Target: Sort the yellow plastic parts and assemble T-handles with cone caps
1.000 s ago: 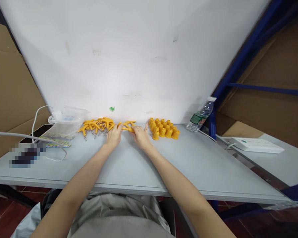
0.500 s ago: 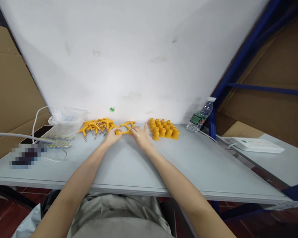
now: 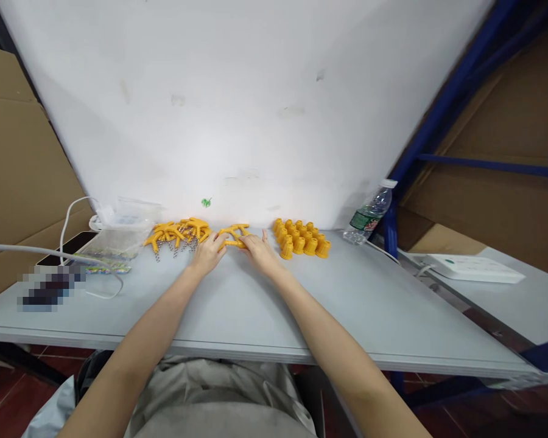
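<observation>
The pale counter (image 3: 347, 304) ran wide in front of me, up to the white board (image 3: 256, 121) behind it. Along its far edge lay a heap of branched pieces (image 3: 178, 231), yellow and trailing little chains, off to my left. A block of yellow cones (image 3: 301, 238) stood upright to my right. My left hand (image 3: 207, 254) and right hand (image 3: 262, 252) lay between those two groups, near each other, backs up. Straight ahead of both — about as near to one hand as to the other — lay a single yellow piece (image 3: 234, 233), its long axis running across me, left to right. The fingers (image 3: 251, 242) of each hand touched one end of it. Whether they pinched it or only rested on it, I could not tell.
</observation>
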{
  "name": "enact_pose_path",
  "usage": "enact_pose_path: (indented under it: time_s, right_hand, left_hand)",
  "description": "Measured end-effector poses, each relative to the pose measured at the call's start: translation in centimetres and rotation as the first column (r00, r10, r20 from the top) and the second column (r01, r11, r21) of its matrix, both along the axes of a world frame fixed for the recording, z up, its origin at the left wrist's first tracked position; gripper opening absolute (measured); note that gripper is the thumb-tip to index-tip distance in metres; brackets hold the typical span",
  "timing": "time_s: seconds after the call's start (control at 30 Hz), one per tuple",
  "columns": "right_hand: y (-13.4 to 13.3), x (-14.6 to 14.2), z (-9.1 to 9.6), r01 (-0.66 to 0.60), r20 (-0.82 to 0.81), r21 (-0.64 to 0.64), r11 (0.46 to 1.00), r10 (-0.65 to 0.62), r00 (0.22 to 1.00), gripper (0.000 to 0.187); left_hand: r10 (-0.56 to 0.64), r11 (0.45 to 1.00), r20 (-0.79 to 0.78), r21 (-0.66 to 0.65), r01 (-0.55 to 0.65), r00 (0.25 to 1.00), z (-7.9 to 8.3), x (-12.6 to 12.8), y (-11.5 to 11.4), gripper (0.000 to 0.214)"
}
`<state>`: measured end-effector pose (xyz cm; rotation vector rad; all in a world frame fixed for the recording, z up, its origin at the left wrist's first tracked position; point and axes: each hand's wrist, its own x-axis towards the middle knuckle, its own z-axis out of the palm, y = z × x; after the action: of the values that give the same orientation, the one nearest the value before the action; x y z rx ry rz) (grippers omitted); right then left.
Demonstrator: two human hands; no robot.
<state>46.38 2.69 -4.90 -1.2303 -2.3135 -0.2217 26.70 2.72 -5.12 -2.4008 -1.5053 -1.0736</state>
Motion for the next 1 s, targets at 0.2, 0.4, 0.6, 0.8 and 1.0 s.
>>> enact_pose_path:
  time_s: [0.2, 0.4, 0.6, 0.8, 1.0]
  right_hand:
    - [-0.01, -0.03, 0.22, 0.088, 0.022, 0.107, 0.990, -0.091, 0.996, 0.021]
    - [0.17, 0.04, 0.08, 0.088, 0.036, 0.111, 0.990, -0.093, 0.995, 0.021]
    - [-0.07, -0.01, -0.03, 0.026, 0.061, 0.002, 1.000, -0.026, 0.998, 0.034]
    - [-0.24, -0.47, 0.16, 0.109, 0.114, 0.005, 0.994, -0.109, 0.987, 0.032]
    - [-0.42, -0.56, 0.53, 0.162, 0.113, 0.088, 0.983, -0.172, 0.979, 0.029]
  left_hand:
    - [-0.010, 0.995, 0.230, -0.092, 0.032, 0.973, -0.10, 0.56, 0.08, 0.030]
    - [0.082, 0.971, 0.267, -0.239, -0.017, 0.960, 0.28, 0.82, -0.03, 0.029]
    - [0.076, 0.988, 0.205, -0.148, -0.046, 0.976, -0.04, 0.28, -0.13, 0.034]
    - [0.091, 0.980, 0.213, -0.192, -0.050, 0.973, -0.13, 0.37, 0.02, 0.035]
    - [0.144, 0.940, 0.306, -0.339, -0.034, 0.941, -0.33, 0.67, 0.71, 0.029]
